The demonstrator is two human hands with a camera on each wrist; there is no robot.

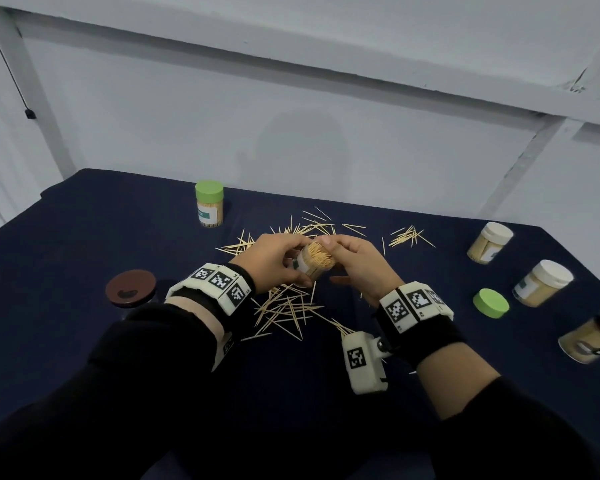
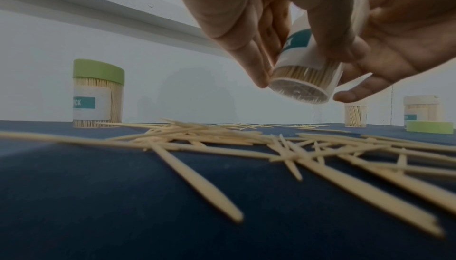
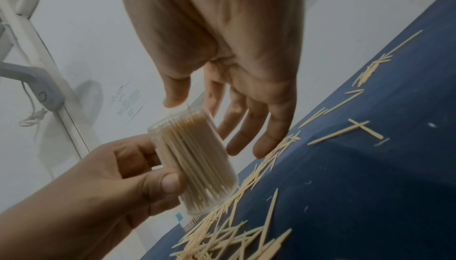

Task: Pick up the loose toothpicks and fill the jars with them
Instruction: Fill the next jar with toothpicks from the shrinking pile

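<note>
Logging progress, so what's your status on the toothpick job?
Left hand grips open jar, packed full. Right hand open, fingers at jar mouth. Loose toothpicks still scattered on cloth. Nothing in the way.

Loose toothpicks (image 1: 284, 306) lie strewn across the middle of the dark table (image 1: 84, 237), under and beyond both hands. Bare cloth lies open toward the near edge and far left. A green-lidded jar (image 1: 209, 203) stands behind; a brown lid (image 1: 130, 289) lies left; three jars (image 1: 541, 282) and a green lid (image 1: 490, 303) crowd the right side
</note>
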